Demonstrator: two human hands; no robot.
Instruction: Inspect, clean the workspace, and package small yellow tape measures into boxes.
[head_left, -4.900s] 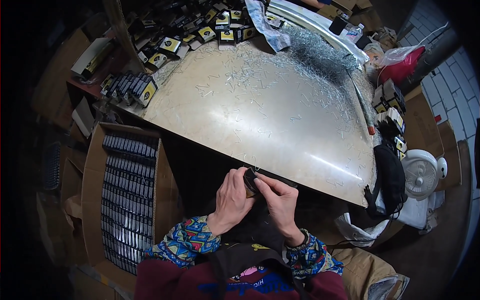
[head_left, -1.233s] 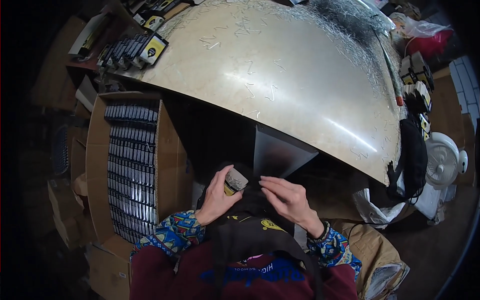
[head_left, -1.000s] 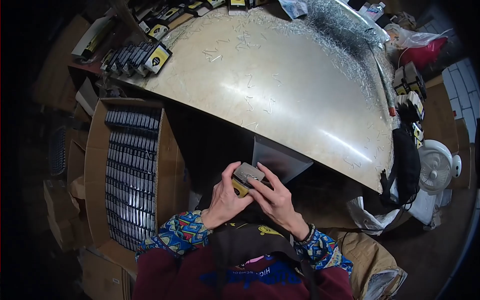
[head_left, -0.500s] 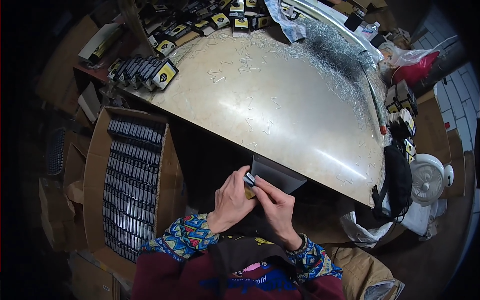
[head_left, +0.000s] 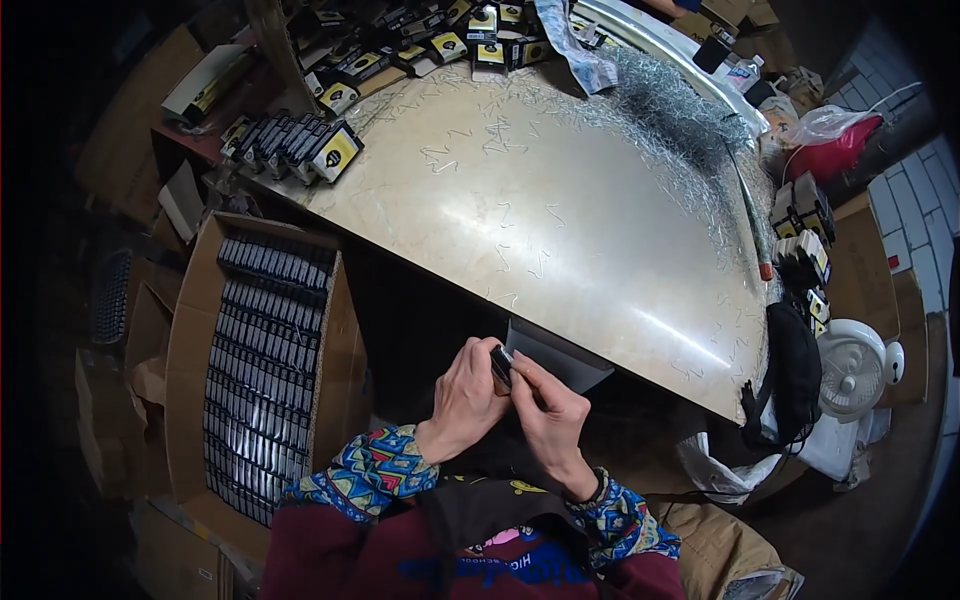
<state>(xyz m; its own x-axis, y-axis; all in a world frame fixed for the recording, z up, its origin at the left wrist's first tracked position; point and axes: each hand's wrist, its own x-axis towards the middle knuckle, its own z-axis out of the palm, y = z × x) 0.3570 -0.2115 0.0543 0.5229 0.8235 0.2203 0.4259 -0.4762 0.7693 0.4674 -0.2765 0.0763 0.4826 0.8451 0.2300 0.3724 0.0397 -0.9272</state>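
In front of my body, below the table's near edge, my left hand (head_left: 468, 391) is closed around a small black cardboard box (head_left: 501, 366). The thumb and fingertips of my right hand (head_left: 548, 399) are pressed together at the box's right side, near its top end. Both hands meet on the box, and my fingers hide much of it. Whether my right fingertips also pinch some smaller piece is too small to tell.
Bent metal wires (head_left: 665, 115) are heaped along the back right of the table (head_left: 400, 210), with several scattered nearer. Black-and-yellow boxes (head_left: 335, 155) stand at its left corner. A carton (head_left: 330, 340) packed with small boxes is on my left; a white fan (head_left: 850, 370) is at right.
The box has turned in my hands: its pale end and yellow face showed before, and a dark narrow side shows now. My hands stay in nearly the same place.
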